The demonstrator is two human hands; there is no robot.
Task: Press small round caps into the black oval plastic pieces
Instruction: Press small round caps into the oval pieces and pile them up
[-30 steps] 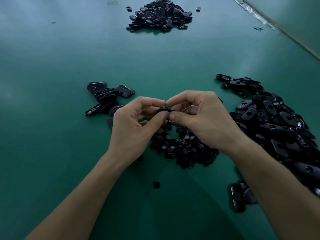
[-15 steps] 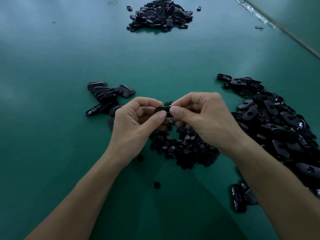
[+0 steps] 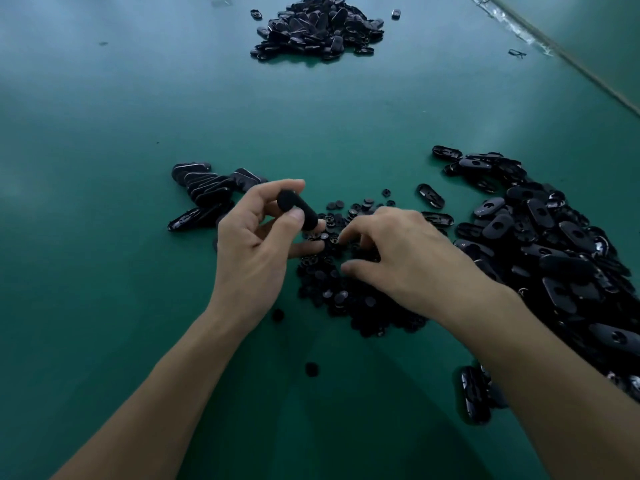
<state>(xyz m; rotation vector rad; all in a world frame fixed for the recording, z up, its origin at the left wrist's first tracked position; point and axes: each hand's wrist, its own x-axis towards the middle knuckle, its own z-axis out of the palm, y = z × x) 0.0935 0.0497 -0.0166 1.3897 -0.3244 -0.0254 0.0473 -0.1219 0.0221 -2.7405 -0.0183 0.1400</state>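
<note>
Head view: the left hand (image 3: 252,251) is pinching a black oval plastic piece (image 3: 297,209) between thumb and fingers, just left of the heap of small round black caps (image 3: 346,296). The right hand (image 3: 398,258) is dipping curved, spread fingers into that heap; whether it is holding a cap I cannot tell.

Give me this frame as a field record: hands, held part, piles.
left: left hand grips one black oval plastic piece
right: right hand, fingers curled over pile of small round black caps; cap pinched or not, unclear
stock: heap of black oval pieces at right; another far heap across the table
row: leaning row of black oval pieces left of hands
surface: green table
</note>
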